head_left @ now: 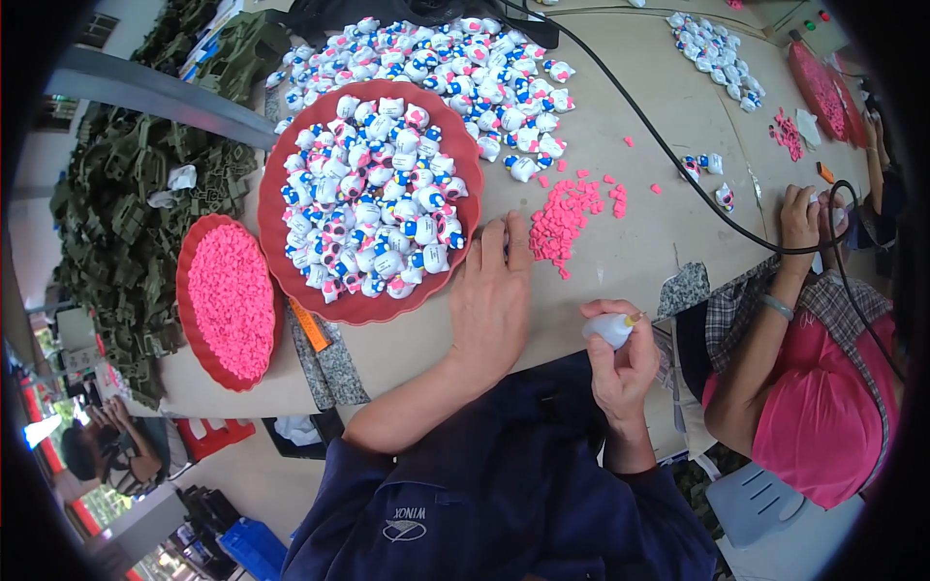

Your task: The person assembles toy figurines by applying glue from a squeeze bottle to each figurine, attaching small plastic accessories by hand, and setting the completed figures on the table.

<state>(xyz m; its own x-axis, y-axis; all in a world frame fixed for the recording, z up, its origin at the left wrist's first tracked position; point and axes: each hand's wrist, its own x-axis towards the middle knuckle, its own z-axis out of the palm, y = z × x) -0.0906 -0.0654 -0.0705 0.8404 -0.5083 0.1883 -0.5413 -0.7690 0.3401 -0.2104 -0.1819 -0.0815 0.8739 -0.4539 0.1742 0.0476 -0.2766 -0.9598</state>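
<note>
A small white squeeze bottle [607,331] with a yellow nozzle is held in my right hand [625,373], just off the table's near edge. My left hand [491,295] rests by the right rim of a red scalloped tray [378,311], fingers bent down toward the table. What its fingertips hold, if anything, is hidden. White cat-shaped figurines [378,194] with blue and pink parts fill the tray. Loose pink pieces [562,218] lie right of my left hand's fingers.
Many more figurines [407,48] cover the table behind the tray. A smaller red dish [184,308] of pink pieces stands left, near an orange-handled tool [308,326] and piled dark green items [121,223]. A black cable [649,126] crosses the right side, where a co-worker in pink [823,416] sits.
</note>
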